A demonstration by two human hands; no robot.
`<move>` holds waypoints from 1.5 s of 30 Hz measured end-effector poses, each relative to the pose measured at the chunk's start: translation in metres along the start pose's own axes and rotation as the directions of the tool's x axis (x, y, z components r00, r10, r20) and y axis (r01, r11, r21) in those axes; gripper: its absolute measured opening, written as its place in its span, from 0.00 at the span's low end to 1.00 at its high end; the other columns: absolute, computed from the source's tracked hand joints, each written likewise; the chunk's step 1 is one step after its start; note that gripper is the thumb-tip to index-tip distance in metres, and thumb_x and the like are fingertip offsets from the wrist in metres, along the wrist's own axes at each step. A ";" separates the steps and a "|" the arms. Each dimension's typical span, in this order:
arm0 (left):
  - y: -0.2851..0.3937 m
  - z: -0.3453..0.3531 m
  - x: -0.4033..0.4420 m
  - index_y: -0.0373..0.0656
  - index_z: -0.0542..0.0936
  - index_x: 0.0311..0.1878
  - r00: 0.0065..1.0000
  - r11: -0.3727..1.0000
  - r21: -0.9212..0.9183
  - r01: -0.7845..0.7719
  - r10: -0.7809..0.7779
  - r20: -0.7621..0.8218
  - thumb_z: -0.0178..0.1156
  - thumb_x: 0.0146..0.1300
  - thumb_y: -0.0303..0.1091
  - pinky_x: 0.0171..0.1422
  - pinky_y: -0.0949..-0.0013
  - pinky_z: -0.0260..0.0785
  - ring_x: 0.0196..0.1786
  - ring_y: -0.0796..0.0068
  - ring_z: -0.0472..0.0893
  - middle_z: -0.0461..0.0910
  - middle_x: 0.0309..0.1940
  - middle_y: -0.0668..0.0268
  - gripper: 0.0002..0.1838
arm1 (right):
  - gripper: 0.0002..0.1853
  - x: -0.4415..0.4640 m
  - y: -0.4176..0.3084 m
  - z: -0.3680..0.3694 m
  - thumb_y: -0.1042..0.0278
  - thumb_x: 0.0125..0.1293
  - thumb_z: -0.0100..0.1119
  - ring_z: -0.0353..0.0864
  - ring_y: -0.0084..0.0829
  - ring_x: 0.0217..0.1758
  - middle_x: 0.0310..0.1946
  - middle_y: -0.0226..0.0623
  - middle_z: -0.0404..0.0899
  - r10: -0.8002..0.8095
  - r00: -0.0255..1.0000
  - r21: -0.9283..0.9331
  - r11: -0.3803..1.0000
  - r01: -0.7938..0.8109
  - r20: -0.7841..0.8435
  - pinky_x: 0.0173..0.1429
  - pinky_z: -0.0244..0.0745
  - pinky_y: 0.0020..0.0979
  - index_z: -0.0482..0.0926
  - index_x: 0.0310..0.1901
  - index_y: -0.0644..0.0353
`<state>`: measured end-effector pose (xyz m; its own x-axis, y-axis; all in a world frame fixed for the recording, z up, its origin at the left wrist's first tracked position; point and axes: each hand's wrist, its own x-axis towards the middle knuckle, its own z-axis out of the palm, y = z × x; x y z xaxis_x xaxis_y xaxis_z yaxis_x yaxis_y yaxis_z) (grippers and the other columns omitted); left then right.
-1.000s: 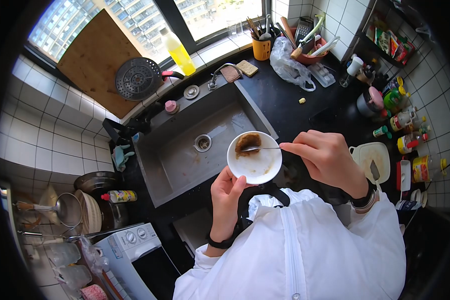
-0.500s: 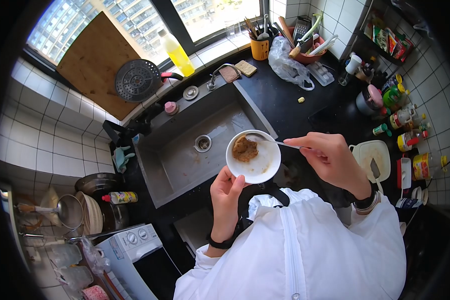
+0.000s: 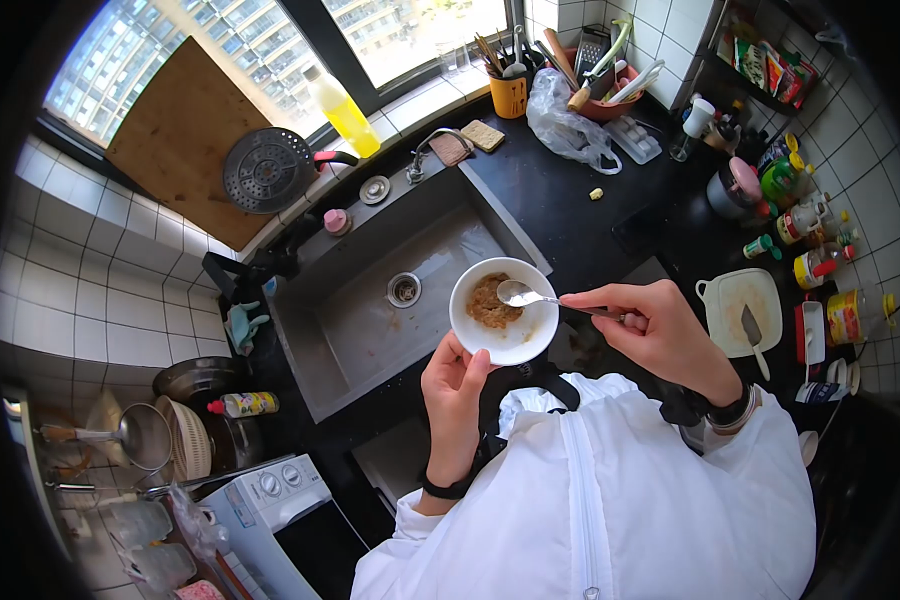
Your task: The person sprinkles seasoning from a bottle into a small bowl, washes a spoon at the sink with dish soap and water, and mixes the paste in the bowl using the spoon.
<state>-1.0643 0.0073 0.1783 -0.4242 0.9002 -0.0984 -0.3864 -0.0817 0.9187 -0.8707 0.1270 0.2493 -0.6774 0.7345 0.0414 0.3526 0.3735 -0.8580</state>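
Observation:
My left hand (image 3: 454, 388) holds a small white bowl (image 3: 522, 347) by its near rim, thumb on the edge, over the front right part of the grey sink (image 3: 355, 330). Brown, mushy food (image 3: 491, 303) lies in the left half of the bowl. Between the fingers of my right hand (image 3: 660, 328) is the handle of a metal spoon (image 3: 516, 293), which comes in from the right. The spoon's bowl rests over the upper right edge of the food.
A cutting board with a knife (image 3: 753, 328) lies to the right. Bottles (image 3: 847, 312) line the right wall. A faucet (image 3: 417, 170) and sponges (image 3: 482, 136) are behind the sink. A white appliance (image 3: 270, 490) stands at lower left.
The spoon has shifted over the food, its bowl now turned differently. The white bowl appears tilted slightly otherwise, with the food settled more compactly. The head view has shifted a little.

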 end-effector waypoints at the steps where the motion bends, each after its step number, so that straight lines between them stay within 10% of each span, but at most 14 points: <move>1: 0.000 0.000 0.000 0.34 0.74 0.41 1.000 1.000 -0.007 -0.001 0.001 -0.001 0.58 0.64 0.29 0.54 0.73 0.71 0.43 0.80 0.77 0.76 0.38 0.66 0.08 | 0.16 -0.001 -0.002 0.000 0.81 0.59 0.55 0.57 0.13 0.15 0.12 0.29 0.64 0.015 1.000 -0.007 1.000 -0.015 -0.001 0.20 0.54 0.22 0.82 0.49 0.59; 14: 0.005 0.009 -0.003 0.29 0.73 0.52 0.997 0.998 -0.030 0.061 -0.060 0.041 0.57 0.63 0.27 0.52 0.77 0.69 0.40 0.84 0.74 0.75 0.36 0.69 0.16 | 0.17 -0.001 -0.007 0.018 0.81 0.61 0.54 0.69 0.31 0.16 0.19 0.46 0.73 -0.116 0.993 -0.037 0.992 0.117 0.031 0.24 0.64 0.27 0.79 0.51 0.59; 17: 0.004 0.007 -0.003 0.30 0.73 0.50 0.997 0.998 -0.002 0.063 -0.063 0.051 0.57 0.63 0.27 0.51 0.78 0.68 0.38 0.86 0.73 0.74 0.35 0.70 0.15 | 0.18 -0.001 0.001 0.027 0.81 0.62 0.55 0.63 0.19 0.16 0.17 0.38 0.70 -0.234 0.972 -0.052 0.971 0.232 -0.024 0.23 0.61 0.22 0.80 0.53 0.57; 25: 0.002 0.006 -0.002 0.37 0.73 0.37 0.999 0.999 0.017 0.038 -0.039 0.002 0.57 0.63 0.27 0.46 0.82 0.65 0.36 0.88 0.71 0.69 0.29 0.75 0.04 | 0.16 -0.007 -0.014 0.009 0.80 0.61 0.54 0.67 0.31 0.14 0.18 0.45 0.71 -0.060 0.996 -0.081 0.995 0.054 -0.070 0.22 0.62 0.27 0.79 0.50 0.59; 31: -0.004 0.007 -0.001 0.32 0.74 0.46 1.000 1.000 -0.010 0.026 -0.026 -0.002 0.58 0.63 0.27 0.45 0.83 0.65 0.36 0.88 0.71 0.71 0.30 0.73 0.11 | 0.16 -0.011 -0.003 0.024 0.79 0.63 0.52 0.63 0.29 0.12 0.15 0.44 0.67 -0.044 0.996 -0.010 0.999 0.044 -0.073 0.20 0.59 0.27 0.78 0.52 0.60; 34: -0.012 0.001 -0.001 0.29 0.70 0.56 0.999 0.997 0.072 0.008 -0.010 0.031 0.55 0.65 0.32 0.58 0.66 0.73 0.49 0.70 0.80 0.78 0.48 0.57 0.20 | 0.16 -0.010 -0.006 0.027 0.79 0.63 0.52 0.64 0.31 0.12 0.15 0.44 0.68 -0.034 0.998 0.000 0.999 0.034 -0.056 0.21 0.60 0.28 0.78 0.52 0.60; 45: -0.007 0.007 -0.001 0.29 0.71 0.54 0.999 1.000 0.008 0.008 -0.008 0.035 0.56 0.64 0.27 0.54 0.72 0.73 0.44 0.77 0.79 0.78 0.42 0.62 0.17 | 0.17 -0.010 -0.004 0.036 0.80 0.60 0.53 0.75 0.39 0.17 0.18 0.47 0.74 -0.146 0.989 -0.086 0.985 0.147 0.017 0.24 0.68 0.32 0.77 0.52 0.61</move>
<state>-1.0559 0.0102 0.1749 -0.3918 0.9154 -0.0922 -0.3834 -0.0713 0.9208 -0.8888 0.0981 0.2346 -0.7322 0.6627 0.1574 0.3038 0.5245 -0.7954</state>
